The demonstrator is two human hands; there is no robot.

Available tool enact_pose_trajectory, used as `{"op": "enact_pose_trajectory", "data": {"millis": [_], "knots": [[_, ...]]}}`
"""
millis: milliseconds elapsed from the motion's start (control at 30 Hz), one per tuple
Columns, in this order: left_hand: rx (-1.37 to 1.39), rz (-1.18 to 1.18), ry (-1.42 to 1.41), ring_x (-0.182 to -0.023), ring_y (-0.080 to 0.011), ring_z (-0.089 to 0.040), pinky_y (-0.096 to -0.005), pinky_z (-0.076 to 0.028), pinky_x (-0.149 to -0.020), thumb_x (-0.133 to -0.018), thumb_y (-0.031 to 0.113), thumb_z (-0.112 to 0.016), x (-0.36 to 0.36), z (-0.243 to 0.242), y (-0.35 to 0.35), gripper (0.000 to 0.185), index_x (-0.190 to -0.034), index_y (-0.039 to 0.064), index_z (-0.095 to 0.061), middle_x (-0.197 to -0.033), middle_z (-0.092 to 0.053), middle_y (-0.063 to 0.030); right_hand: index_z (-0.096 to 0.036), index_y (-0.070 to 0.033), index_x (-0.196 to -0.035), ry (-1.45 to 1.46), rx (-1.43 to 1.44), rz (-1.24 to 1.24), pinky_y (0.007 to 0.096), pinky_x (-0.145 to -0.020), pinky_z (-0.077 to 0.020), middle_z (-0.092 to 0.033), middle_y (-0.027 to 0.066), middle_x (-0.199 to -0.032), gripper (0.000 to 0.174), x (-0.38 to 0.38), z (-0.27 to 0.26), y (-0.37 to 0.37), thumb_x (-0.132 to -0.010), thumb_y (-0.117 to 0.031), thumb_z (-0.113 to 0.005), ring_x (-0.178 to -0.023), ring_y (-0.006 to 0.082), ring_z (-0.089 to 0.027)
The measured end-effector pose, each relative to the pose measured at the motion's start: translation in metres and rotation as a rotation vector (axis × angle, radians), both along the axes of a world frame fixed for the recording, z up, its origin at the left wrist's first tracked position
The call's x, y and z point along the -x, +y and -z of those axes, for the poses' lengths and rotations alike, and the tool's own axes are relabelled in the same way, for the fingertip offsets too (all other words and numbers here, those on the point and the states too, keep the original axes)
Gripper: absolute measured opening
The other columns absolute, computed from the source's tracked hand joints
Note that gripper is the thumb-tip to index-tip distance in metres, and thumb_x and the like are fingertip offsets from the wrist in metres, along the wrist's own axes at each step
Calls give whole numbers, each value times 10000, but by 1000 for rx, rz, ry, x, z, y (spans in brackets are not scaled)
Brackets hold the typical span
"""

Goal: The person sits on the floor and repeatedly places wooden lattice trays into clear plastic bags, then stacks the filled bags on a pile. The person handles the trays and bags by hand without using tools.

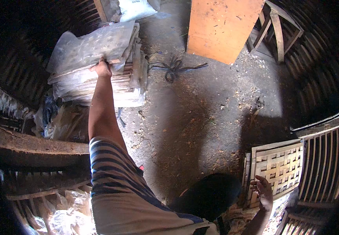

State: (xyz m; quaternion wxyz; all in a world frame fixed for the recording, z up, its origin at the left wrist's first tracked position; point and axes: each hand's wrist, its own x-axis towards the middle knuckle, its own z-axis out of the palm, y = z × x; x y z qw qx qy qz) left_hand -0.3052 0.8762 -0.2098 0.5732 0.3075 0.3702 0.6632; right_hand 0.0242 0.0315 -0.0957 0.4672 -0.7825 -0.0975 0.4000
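Note:
My left hand (102, 69) reaches far out at the upper left and grips the near edge of the top plastic-covered board (94, 47). Below that board lies a stack of thin boards (122, 80), interleaved with cloudy plastic sheeting. What the boards are made of is mostly hidden by the plastic. At the lower right, my right hand (264, 192) is raised with its fingers apart and loosely bent, holding nothing. Close by it stands a woven bamboo-strip panel (281, 169) in a frame; whether the fingertips touch it I cannot tell.
An orange board (220, 28) stands at the top, beside a wooden frame stand (277, 35). A white sack (135, 10) lies behind the stack. Dark cords (171, 69) lie on the littered floor (184, 117). Slatted walls and a wooden beam (40, 141) edge the space.

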Motion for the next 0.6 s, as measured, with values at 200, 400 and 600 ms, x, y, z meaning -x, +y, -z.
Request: {"op": "enact_pose_trajectory", "data": {"millis": [200,400,600], "knots": [[-84,118,13,-1190,-317,-546,-533,-468,-955,-875,412,-641,-30,-13,15,965,-1479,186,78,-1442,-415,-108,-524,5,-1299,-97,67,-57,269,-720,-497,-659,81,-973,531,-14,31,-45,-923,-349,-647,-793,140,-623],[-59,222,296,-1195,-311,-540,-515,-454,-969,-894,402,-618,18,-16,-7,828,-1446,162,-48,-1416,-444,-114,-601,-25,-1216,-294,265,-50,334,-733,-516,-678,95,-878,410,-47,99,-112,-911,-295,-646,-779,196,-649],[191,198,542,-1200,-304,-535,-497,-441,-984,-914,392,-596,19,49,-116,701,-1413,138,-174,-1390,-474,-120,-652,-75,-1201,-213,784,746,418,-765,-531,-710,115,-921,434,15,221,-302,-883,-371,-639,-850,277,-686]]}}
